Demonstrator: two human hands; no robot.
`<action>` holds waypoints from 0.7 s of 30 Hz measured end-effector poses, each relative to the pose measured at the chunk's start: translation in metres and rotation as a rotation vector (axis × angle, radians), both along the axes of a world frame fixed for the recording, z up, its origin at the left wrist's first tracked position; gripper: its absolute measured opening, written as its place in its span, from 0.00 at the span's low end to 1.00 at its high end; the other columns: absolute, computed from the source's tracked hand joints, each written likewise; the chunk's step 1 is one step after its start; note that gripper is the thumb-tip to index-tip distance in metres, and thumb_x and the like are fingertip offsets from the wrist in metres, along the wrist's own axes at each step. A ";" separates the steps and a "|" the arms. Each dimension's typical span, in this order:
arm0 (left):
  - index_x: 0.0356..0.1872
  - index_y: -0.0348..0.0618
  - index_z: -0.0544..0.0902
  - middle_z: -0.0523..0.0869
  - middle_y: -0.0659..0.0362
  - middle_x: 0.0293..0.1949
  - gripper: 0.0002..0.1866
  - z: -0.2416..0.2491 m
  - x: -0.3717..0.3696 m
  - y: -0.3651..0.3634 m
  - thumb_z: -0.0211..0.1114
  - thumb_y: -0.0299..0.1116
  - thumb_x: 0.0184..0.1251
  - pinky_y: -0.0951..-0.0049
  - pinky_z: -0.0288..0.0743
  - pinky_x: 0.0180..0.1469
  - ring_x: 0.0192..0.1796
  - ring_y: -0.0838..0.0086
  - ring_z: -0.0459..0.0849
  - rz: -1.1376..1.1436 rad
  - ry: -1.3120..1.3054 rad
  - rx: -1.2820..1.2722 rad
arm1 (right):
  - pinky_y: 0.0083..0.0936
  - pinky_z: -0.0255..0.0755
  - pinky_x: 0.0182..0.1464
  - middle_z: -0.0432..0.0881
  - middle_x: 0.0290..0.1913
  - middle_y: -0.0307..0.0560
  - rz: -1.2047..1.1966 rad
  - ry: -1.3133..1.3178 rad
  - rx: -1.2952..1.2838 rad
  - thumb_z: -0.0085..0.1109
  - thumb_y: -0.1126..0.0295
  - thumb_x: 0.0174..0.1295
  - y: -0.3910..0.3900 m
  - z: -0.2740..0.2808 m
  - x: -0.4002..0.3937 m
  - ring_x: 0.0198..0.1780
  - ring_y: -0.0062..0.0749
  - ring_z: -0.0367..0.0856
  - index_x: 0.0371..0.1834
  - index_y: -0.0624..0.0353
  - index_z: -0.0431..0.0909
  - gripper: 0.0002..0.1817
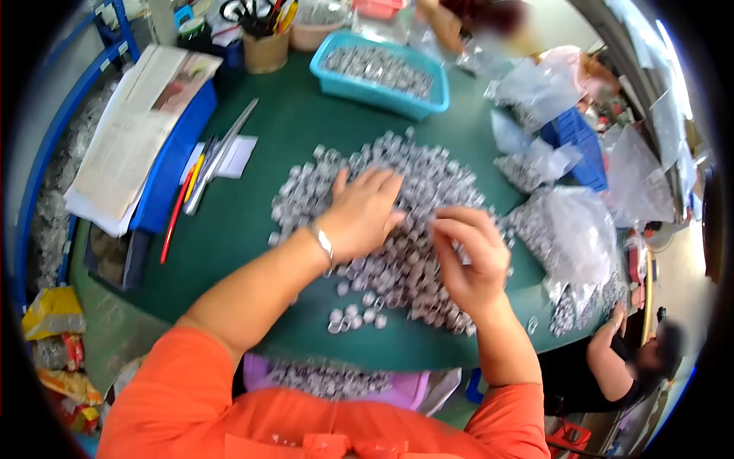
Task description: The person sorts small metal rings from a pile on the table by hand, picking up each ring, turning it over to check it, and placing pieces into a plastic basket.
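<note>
Left hand [359,218] lies flat, fingers loose, on the pile [401,264], maybe steadying it; right hand [478,260] curls over it, grip unclear.

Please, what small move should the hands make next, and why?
Perhaps the left hand should draw a little of the pile toward the small group of pieces: the hand lies over the pile, palm down, and the group sits apart on the green table, near its edge.
</note>
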State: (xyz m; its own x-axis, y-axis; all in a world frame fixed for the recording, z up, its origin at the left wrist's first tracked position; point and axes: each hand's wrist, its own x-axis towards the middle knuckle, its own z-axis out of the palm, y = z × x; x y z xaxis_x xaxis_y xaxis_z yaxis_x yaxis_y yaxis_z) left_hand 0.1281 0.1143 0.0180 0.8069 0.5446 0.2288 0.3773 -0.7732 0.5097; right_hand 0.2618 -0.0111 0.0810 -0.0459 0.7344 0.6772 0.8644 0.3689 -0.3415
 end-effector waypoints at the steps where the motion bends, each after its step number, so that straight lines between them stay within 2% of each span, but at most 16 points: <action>1: 0.63 0.42 0.66 0.66 0.49 0.65 0.25 0.002 -0.005 0.003 0.56 0.39 0.66 0.42 0.49 0.66 0.70 0.56 0.60 -0.050 -0.019 -0.022 | 0.29 0.74 0.42 0.81 0.38 0.52 -0.060 0.031 -0.046 0.60 0.87 0.48 -0.018 -0.002 -0.005 0.39 0.43 0.80 0.35 0.66 0.79 0.11; 2: 0.60 0.43 0.68 0.67 0.48 0.64 0.23 -0.003 -0.011 0.009 0.56 0.38 0.66 0.41 0.49 0.66 0.69 0.57 0.62 -0.103 -0.056 0.006 | 0.28 0.74 0.42 0.81 0.38 0.52 -0.115 0.101 -0.045 0.60 0.87 0.48 -0.033 -0.006 -0.011 0.39 0.42 0.80 0.35 0.66 0.79 0.11; 3: 0.54 0.41 0.72 0.71 0.48 0.60 0.18 0.001 -0.017 0.014 0.57 0.36 0.66 0.49 0.58 0.64 0.64 0.55 0.68 -0.127 -0.098 0.032 | 0.28 0.74 0.41 0.81 0.37 0.52 -0.175 0.170 -0.045 0.59 0.88 0.49 -0.047 -0.012 -0.017 0.38 0.41 0.81 0.35 0.66 0.79 0.11; 4: 0.49 0.38 0.74 0.76 0.48 0.54 0.15 0.007 -0.026 0.019 0.58 0.33 0.64 0.60 0.67 0.59 0.59 0.53 0.73 -0.191 -0.254 0.038 | 0.27 0.74 0.40 0.82 0.36 0.52 -0.205 0.197 -0.025 0.59 0.88 0.49 -0.060 -0.021 -0.021 0.37 0.40 0.81 0.35 0.66 0.79 0.11; 5: 0.47 0.37 0.76 0.78 0.48 0.49 0.14 0.008 -0.036 0.020 0.59 0.32 0.63 0.67 0.71 0.53 0.53 0.54 0.77 -0.147 -0.359 0.114 | 0.27 0.74 0.40 0.81 0.35 0.52 -0.227 0.207 -0.049 0.58 0.89 0.49 -0.073 -0.026 -0.031 0.37 0.41 0.81 0.35 0.66 0.79 0.11; 6: 0.47 0.37 0.76 0.78 0.49 0.46 0.15 0.011 -0.051 0.020 0.61 0.32 0.63 0.66 0.71 0.52 0.50 0.55 0.77 -0.059 -0.313 0.104 | 0.27 0.74 0.40 0.81 0.35 0.52 -0.178 0.186 -0.079 0.58 0.89 0.49 -0.083 -0.034 -0.038 0.37 0.41 0.81 0.35 0.66 0.79 0.11; 7: 0.48 0.38 0.75 0.78 0.49 0.43 0.18 0.010 -0.069 0.026 0.64 0.36 0.60 0.66 0.72 0.50 0.46 0.56 0.77 -0.007 -0.253 0.201 | 0.27 0.74 0.40 0.81 0.35 0.52 -0.127 0.157 -0.105 0.58 0.89 0.49 -0.092 -0.041 -0.044 0.36 0.41 0.81 0.36 0.65 0.79 0.11; 8: 0.49 0.38 0.74 0.77 0.49 0.43 0.24 0.007 -0.088 0.025 0.69 0.39 0.55 0.66 0.72 0.49 0.46 0.57 0.77 0.081 -0.158 0.139 | 0.29 0.75 0.40 0.81 0.35 0.52 -0.066 0.142 -0.148 0.59 0.87 0.48 -0.097 -0.046 -0.054 0.37 0.42 0.80 0.36 0.65 0.79 0.12; 11: 0.52 0.37 0.70 0.76 0.47 0.43 0.42 0.004 -0.131 0.014 0.80 0.48 0.35 0.66 0.73 0.48 0.44 0.59 0.77 0.239 0.178 -0.066 | 0.38 0.68 0.54 0.77 0.51 0.52 0.010 0.037 -0.344 0.66 0.77 0.48 -0.095 -0.060 -0.082 0.51 0.48 0.74 0.45 0.59 0.79 0.18; 12: 0.52 0.37 0.70 0.75 0.47 0.43 0.47 -0.002 -0.141 0.008 0.82 0.49 0.28 0.66 0.73 0.49 0.44 0.59 0.77 0.179 0.188 -0.142 | 0.40 0.65 0.56 0.74 0.55 0.52 -0.008 0.019 -0.388 0.66 0.74 0.48 -0.090 -0.062 -0.091 0.55 0.49 0.72 0.49 0.57 0.77 0.21; 14: 0.51 0.38 0.70 0.75 0.50 0.42 0.44 -0.007 -0.145 -0.018 0.82 0.44 0.29 0.67 0.74 0.47 0.43 0.62 0.77 0.131 0.138 -0.163 | 0.43 0.60 0.60 0.70 0.60 0.51 -0.031 -0.017 -0.451 0.67 0.68 0.49 -0.078 -0.074 -0.105 0.60 0.51 0.66 0.56 0.52 0.74 0.27; 15: 0.51 0.38 0.70 0.75 0.51 0.42 0.43 -0.013 -0.145 -0.029 0.83 0.41 0.30 0.68 0.75 0.45 0.41 0.64 0.78 0.111 0.077 -0.133 | 0.43 0.61 0.58 0.71 0.59 0.48 -0.061 -0.019 -0.459 0.66 0.68 0.51 -0.074 -0.082 -0.111 0.59 0.49 0.68 0.54 0.52 0.75 0.24; 17: 0.50 0.40 0.72 0.74 0.55 0.39 0.35 -0.013 -0.140 -0.053 0.80 0.28 0.34 0.73 0.77 0.36 0.30 0.72 0.77 0.106 0.012 -0.258 | 0.42 0.63 0.56 0.74 0.55 0.47 -0.089 -0.102 -0.387 0.64 0.70 0.52 -0.071 -0.090 -0.119 0.57 0.47 0.70 0.52 0.53 0.76 0.22; 20: 0.46 0.38 0.75 0.74 0.57 0.38 0.27 -0.020 -0.134 -0.078 0.74 0.20 0.41 0.75 0.77 0.36 0.31 0.74 0.78 0.017 -0.124 -0.406 | 0.38 0.65 0.54 0.77 0.51 0.47 -0.046 0.015 -0.326 0.63 0.73 0.50 -0.080 -0.100 -0.113 0.53 0.46 0.73 0.48 0.54 0.78 0.19; 21: 0.48 0.38 0.75 0.74 0.58 0.38 0.27 -0.025 -0.133 -0.085 0.74 0.20 0.42 0.77 0.77 0.34 0.32 0.75 0.79 0.011 -0.196 -0.461 | 0.38 0.66 0.54 0.76 0.51 0.49 -0.040 0.033 -0.324 0.64 0.75 0.49 -0.085 -0.100 -0.108 0.53 0.47 0.73 0.47 0.57 0.78 0.19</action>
